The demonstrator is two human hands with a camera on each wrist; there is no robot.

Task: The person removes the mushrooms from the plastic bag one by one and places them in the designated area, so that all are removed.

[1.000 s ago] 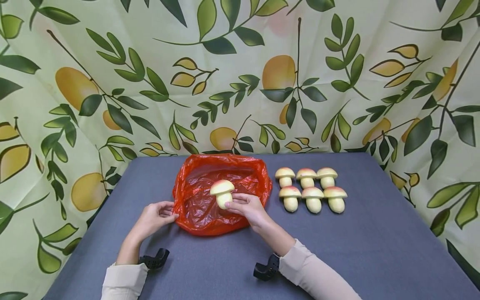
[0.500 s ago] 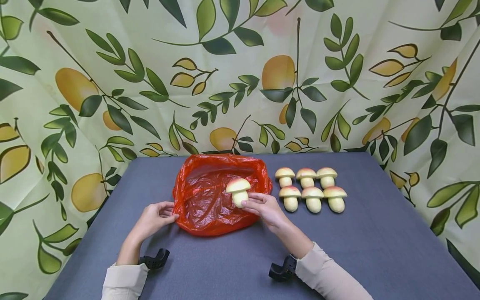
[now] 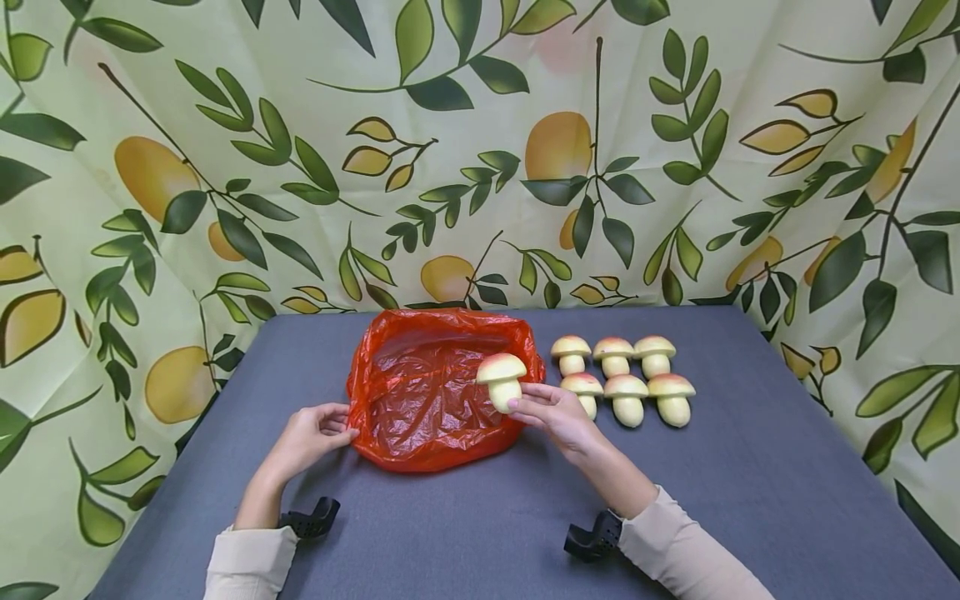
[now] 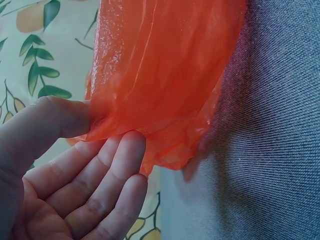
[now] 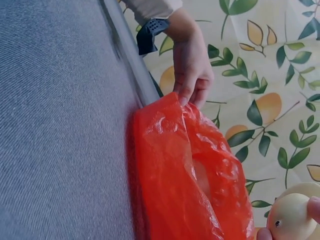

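Observation:
A red plastic bag (image 3: 405, 461) lies with its mouth wide on the table. My left hand (image 3: 311, 437) pinches its left rim between thumb and fingers; the left wrist view shows the thumb on the film of the bag (image 4: 160, 65). Over the bag's right side, my right hand (image 3: 562, 421) holds a toy mushroom (image 3: 501, 377) upright by its pale stem. Its cap is yellow with a reddish blush. At the lower right of the right wrist view, the stem end of the held mushroom (image 5: 291, 220) shows between fingertips.
Several similar mushrooms (image 3: 627, 400) lie in two rows right of the bag, the front left one partly behind my right hand. The grey-blue table (image 3: 450, 533) ends at a leaf-patterned cloth (image 3: 480, 225). Each wrist bears a black mount (image 3: 596, 537).
My right hand has carried the mushroom rightward, from over the bag's middle to its right side. The left hand keeps its place on the rim.

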